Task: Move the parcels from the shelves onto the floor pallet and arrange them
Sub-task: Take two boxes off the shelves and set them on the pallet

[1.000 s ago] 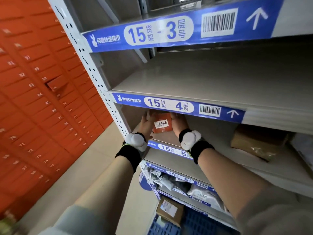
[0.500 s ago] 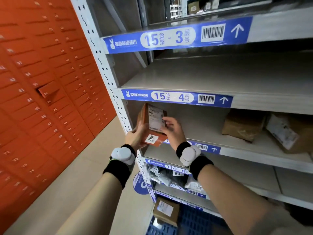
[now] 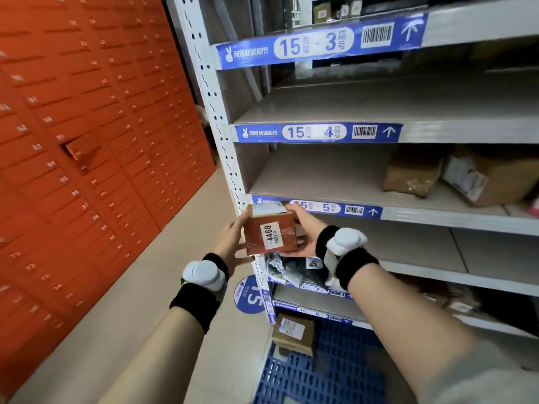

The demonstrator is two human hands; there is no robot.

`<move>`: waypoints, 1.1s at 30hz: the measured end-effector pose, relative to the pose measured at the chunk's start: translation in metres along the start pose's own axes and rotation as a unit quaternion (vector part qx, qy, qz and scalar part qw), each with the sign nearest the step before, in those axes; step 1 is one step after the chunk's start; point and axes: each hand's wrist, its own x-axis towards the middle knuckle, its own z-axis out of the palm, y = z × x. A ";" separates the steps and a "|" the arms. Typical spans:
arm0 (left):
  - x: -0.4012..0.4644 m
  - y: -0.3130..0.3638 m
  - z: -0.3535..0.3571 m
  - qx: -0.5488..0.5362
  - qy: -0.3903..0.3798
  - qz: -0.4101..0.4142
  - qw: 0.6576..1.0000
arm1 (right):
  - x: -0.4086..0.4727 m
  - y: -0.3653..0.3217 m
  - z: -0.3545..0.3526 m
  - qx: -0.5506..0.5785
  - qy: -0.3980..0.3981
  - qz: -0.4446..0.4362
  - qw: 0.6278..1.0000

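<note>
At frame centre, my left hand (image 3: pixel 230 239) and right hand (image 3: pixel 303 228) clamp the parcel (image 3: pixel 269 233) from both sides, steadying it for the pallet (image 3: pixel 335 374) below.

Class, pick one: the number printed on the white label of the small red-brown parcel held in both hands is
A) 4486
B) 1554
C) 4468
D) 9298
C: the white label on the red-brown parcel, gripped between the left hand and right hand, reads 4468.

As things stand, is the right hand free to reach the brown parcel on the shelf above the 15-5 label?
Probably not yet: the right hand and left hand both grip the orange box. The path to the brown parcel itself looks open.
</note>
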 end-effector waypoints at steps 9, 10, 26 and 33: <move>-0.012 -0.007 -0.007 0.103 -0.015 -0.022 0.994 | -0.011 0.024 -0.007 -0.008 0.008 0.039 0.999; -0.010 -0.010 -0.008 0.136 -0.007 -0.005 0.991 | -0.011 0.026 -0.007 -0.036 0.017 0.037 0.998; 0.007 -0.102 0.011 -0.069 -0.026 -0.087 0.993 | 0.006 0.097 -0.007 -0.312 0.063 -0.199 0.927; 0.023 -0.210 0.017 -0.183 -0.041 -0.177 0.966 | 0.037 0.184 -0.055 -0.258 0.052 -0.033 0.964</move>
